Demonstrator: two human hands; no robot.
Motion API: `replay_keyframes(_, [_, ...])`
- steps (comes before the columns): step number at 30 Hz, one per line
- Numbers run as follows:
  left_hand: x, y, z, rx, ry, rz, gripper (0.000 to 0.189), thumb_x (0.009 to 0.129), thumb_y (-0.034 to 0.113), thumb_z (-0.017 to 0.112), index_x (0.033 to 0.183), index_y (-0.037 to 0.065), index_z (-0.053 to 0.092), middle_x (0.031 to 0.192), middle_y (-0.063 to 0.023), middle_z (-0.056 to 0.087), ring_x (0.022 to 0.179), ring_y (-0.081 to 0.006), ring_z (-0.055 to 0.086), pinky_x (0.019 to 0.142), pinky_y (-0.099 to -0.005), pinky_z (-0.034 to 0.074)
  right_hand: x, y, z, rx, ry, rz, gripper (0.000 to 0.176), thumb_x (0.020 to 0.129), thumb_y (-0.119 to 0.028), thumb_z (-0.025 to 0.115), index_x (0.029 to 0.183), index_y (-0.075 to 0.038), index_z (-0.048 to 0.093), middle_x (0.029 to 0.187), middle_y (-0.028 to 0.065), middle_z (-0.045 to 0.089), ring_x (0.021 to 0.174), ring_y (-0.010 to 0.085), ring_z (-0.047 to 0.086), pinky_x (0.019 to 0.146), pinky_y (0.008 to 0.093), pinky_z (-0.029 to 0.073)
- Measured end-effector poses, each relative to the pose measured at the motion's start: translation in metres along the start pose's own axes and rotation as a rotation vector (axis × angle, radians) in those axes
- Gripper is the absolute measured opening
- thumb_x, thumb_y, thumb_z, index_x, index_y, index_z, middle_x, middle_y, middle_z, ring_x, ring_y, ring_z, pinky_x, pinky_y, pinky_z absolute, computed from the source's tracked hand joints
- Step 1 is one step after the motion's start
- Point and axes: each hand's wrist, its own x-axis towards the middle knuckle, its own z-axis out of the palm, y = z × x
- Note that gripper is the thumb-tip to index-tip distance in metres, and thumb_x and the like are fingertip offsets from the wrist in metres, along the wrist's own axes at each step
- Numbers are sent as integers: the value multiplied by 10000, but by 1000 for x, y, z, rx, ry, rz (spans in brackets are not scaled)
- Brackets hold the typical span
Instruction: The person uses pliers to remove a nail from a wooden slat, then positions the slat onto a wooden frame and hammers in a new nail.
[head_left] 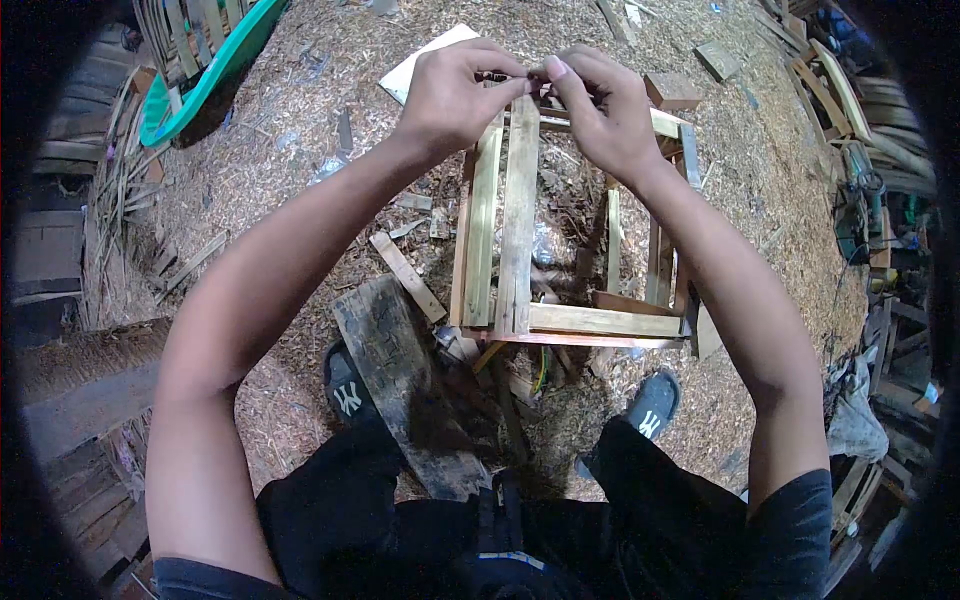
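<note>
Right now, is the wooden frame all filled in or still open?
Partly open: slats cover the left side of the wooden frame, but the wood-chip ground shows through beyond them.

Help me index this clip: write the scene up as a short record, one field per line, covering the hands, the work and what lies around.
Left hand: fingertips at the far end of a slat, close to the right hand
Right hand: fingertips bunched there too
Held: too small to tell
Work: wooden frame, open in the middle, beyond the feet
Ground: strewn with wood chips
Near left foot: dark, worn plank
Beyond the left hand: white board, partly hidden
Far left: curved green object
</note>
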Motion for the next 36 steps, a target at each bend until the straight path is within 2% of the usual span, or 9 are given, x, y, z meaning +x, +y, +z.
replay_keyframes(6, [0, -2, 1, -20, -5, 29, 197, 900, 160, 794, 1017, 1, 792, 1037, -85, 759, 964, -162, 725, 874, -311, 564, 2, -1, -1, -13, -23, 84, 250, 1019, -191, 625, 948, 33, 712, 833, 178, 679, 711, 284, 668, 665, 371, 509])
replay_keyframes(9, [0, -1, 1, -15, -1, 43, 205, 905, 177, 798, 1003, -2, 792, 1028, -81, 760, 964, -157, 724, 871, -310, 566, 1, -4, -2, 56, 12, 204, 309, 1045, -237, 601, 965, 40, 712, 860, 147, 715, 719, 215, 665, 680, 357, 519])
replay_keyframes(11, [-1, -1, 2, -7, -2, 31, 213, 907, 189, 802, 995, -5, 792, 1016, -77, 761, 957, -153, 723, 870, -301, 565, 1, -9, -11, 185, -31, 339, 335, 1106, -247, 522, 1120, 10, 735, 925, 36, 717, 804, 85, 609, 730, 261, 503])
replay_keyframes(16, [-3, -2, 3, 52, 7, -17, 213, 917, 229, 797, 989, 28, 802, 1065, -78, 768, 954, -156, 725, 885, -301, 561, -23, -40, -46, 177, -138, 409, 379, 1109, -289, 509, 1134, 17, 731, 961, 44, 735, 857, 85, 641, 797, 270, 526])
replay_keyframes(17, [-4, -3, 2, 29, 21, 0, 214, 889, 238, 808, 993, 51, 814, 1046, -87, 782, 982, -177, 737, 892, -326, 577, -35, -48, -54, 188, -164, 440, 373, 1105, -288, 517, 1133, 17, 731, 965, 53, 737, 863, 89, 647, 806, 274, 530])
replay_keyframes(18, [0, -4, 8, -112, 63, 13, 91, 879, 84, 775, 898, -2, 797, 948, -126, 770, 891, -188, 718, 817, -320, 565, -42, -57, -63, 196, -191, 464, 367, 1101, -286, 526, 1132, 17, 731, 969, 63, 739, 870, 93, 653, 816, 277, 534])
replay_keyframes(23, [3, -9, 11, -64, 69, 58, 99, 871, 67, 786, 864, -31, 773, 866, -101, 755, 821, -176, 704, 756, -311, 557, -80, -113, -94, 276, -461, 422, 478, 1099, -341, 447, 1022, 37, 730, 944, 111, 728, 838, 163, 668, 781, 311, 548])
replay_keyframes(29, [5, -14, 11, 11, 86, 129, 120, 881, 87, 789, 886, -33, 782, 900, -101, 769, 830, -149, 709, 772, -283, 556, -146, -151, -85, 476, -591, 306, 203, 981, -181, 675, 932, 12, 712, 836, 161, 704, 775, 302, 695, 729, 419, 561])
replay_keyframes(36, [5, -10, 11, 3, 90, 81, 133, 883, 101, 788, 895, -32, 785, 875, -85, 764, 829, -135, 702, 778, -276, 554, -218, -149, -37, 390, -820, 564, 237, 1012, -232, 630, 1052, -16, 719, 963, 185, 727, 917, 402, 702, 859, 492, 560])
